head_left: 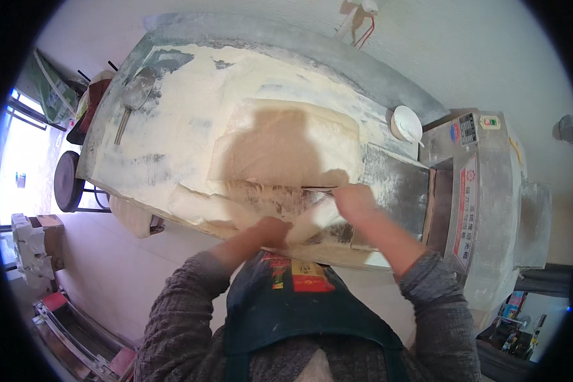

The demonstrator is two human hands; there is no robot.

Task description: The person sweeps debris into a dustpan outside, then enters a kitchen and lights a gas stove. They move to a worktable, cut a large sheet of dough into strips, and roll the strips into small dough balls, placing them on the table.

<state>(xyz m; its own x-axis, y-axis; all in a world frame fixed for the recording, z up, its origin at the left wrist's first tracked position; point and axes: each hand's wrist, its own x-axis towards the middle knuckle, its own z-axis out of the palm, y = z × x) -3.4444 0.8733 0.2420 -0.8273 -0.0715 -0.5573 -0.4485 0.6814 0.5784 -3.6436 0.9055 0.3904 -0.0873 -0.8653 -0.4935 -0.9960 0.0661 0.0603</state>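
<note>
A wide, thick slab of pale dough lies on the floured worktable, with a shadow across it. In front of it runs a narrower dough strip along the near edge. My left hand, slightly blurred, is closed on this strip near its middle; its fingertips are partly hidden. To the right, my right hand is closed around a thin, dark, flat-bladed tool. The blade points left, along the slab's near edge. Whether it is a knife or a scraper cannot be made out.
Flour covers much of the metal worktable. A long-handled metal scoop lies far left. At the back right stands a white bowl with a utensil in it. A steel machine adjoins the table's right end. A round stool stands left.
</note>
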